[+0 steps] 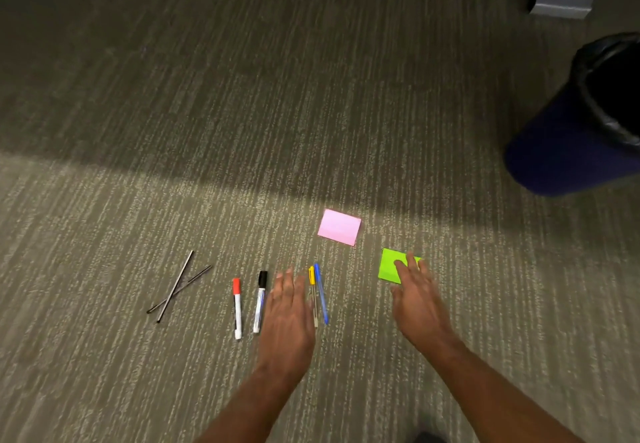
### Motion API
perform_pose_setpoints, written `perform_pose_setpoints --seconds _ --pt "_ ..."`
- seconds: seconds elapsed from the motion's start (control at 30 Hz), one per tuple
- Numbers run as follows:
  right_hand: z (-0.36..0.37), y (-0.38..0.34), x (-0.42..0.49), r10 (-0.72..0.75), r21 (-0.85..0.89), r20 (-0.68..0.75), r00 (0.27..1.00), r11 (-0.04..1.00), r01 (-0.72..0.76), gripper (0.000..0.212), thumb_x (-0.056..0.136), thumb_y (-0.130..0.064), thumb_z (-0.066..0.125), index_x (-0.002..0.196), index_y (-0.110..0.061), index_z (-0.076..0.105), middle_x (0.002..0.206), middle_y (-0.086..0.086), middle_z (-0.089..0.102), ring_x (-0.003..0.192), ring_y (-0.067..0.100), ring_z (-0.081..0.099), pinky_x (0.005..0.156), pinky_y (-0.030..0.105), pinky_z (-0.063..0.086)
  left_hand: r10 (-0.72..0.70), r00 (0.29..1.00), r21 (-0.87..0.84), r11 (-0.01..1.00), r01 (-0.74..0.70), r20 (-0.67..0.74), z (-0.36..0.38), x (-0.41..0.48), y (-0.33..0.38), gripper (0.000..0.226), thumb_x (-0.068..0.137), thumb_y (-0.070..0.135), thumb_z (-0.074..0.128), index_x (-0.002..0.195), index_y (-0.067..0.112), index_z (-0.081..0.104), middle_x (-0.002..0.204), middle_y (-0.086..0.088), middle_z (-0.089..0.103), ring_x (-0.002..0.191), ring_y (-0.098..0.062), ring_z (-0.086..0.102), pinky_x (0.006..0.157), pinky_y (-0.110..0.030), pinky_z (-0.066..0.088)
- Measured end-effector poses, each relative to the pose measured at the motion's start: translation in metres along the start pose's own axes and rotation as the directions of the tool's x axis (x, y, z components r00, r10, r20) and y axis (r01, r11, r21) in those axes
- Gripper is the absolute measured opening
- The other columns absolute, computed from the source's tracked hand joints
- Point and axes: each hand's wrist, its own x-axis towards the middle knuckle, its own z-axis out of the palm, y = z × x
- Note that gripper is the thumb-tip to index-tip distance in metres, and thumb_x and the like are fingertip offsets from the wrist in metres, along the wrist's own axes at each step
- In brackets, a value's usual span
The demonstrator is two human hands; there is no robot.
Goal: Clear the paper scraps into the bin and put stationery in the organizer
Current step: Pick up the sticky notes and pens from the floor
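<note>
While both arms stretch forward over the carpet (311,113), the left hand (287,307) hangs flat and empty, fingers straight, well left of the green sticky note (388,267). The right hand (420,297) is likewise spread, gripping nothing, its fingertips (401,266) laid across the note's right part. Whether they press it I cannot tell.

Left of the note lie a blue pen (321,295) and a yellow-capped pen (312,286), touching side by side. Farther left are a black-capped marker (259,300), a red-capped marker (237,307) and, farthest, two crossed dark rods (175,286). Just beyond the note, slightly left, sits a pink sticky note (339,227). Far beyond it to the right stands the lined blue bin (568,144). No organizer shows.

The green paper looks light and limp, lying flush on rough pile. I judge a pinch at its free left edge or a corner best, since flat fingers may only slide it. The pens are stiff, slim and apt to roll, so take them mid-barrel.
</note>
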Motion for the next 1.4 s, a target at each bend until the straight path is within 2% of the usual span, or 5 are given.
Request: perform_pose_setpoints --seconds 0.5,0.77,0.93,1.23,1.4 --pt "0.111 0.058 0.084 0.015 -0.133 -0.029 0.999 0.991 -0.019 0.073 0.094 -0.009 0.047 0.156 -0.027 0.012 0.166 0.007 0.002 0.153 0.031 0.001 0.123 0.052 0.009 -0.015 0.998 0.1 0.995 0.009 0.068 0.154 0.069 -0.031 0.066 0.105 0.045 0.021 0.153 0.026 -0.02 0.161 -0.007 -0.027 0.151 -0.027 -0.023 0.126 -0.047 -0.004" --pt "0.118 0.061 0.091 0.047 -0.164 -0.085 0.995 0.985 -0.06 0.092 0.079 0.003 0.055 0.156 -0.028 0.014 0.165 0.007 0.014 0.152 0.031 0.009 0.121 0.057 0.005 -0.028 0.999 0.078 0.996 0.029 -0.021 0.154 0.081 -0.016 0.083 0.082 -0.003 0.057 0.156 0.025 0.03 0.167 -0.005 0.016 0.154 -0.028 0.011 0.121 -0.046 0.017" --pt "0.117 0.057 0.094 0.028 -0.203 -0.123 0.992 0.978 -0.053 0.091 0.067 -0.002 0.057 0.15 -0.025 0.027 0.151 0.011 0.036 0.144 0.032 0.028 0.117 0.064 0.014 0.076 0.992 0.121 0.991 -0.063 -0.104 0.15 0.087 -0.031 0.084 0.036 -0.024 0.082 0.114 0.009 0.075 0.129 -0.015 0.068 0.113 -0.04 0.067 0.077 -0.055 0.055" --pt "0.101 0.056 0.107 0.004 -0.18 -0.174 0.985 0.983 -0.036 0.061 0.082 -0.018 0.046 0.142 -0.023 0.039 0.123 0.002 0.046 0.115 0.019 0.041 0.107 0.043 0.036 0.043 0.98 0.032 0.999 -0.038 -0.195 0.151 0.095 -0.034 0.051 0.06 -0.013 0.084 0.104 0.011 0.076 0.109 -0.011 0.069 0.093 -0.03 0.061 0.073 -0.043 0.055" --pt "0.104 0.048 0.109 -0.019 -0.078 -0.188 0.982 0.997 0.005 0.038 0.085 -0.002 0.048 0.118 -0.018 0.056 0.111 0.0 0.055 0.106 0.021 0.05 0.095 0.036 0.04 0.035 0.973 -0.061 0.997 -0.05 -0.228 0.147 0.094 -0.034 0.034 0.072 -0.005 0.08 0.099 0.014 0.072 0.095 -0.001 0.062 0.083 -0.018 0.052 0.067 -0.032 0.05"
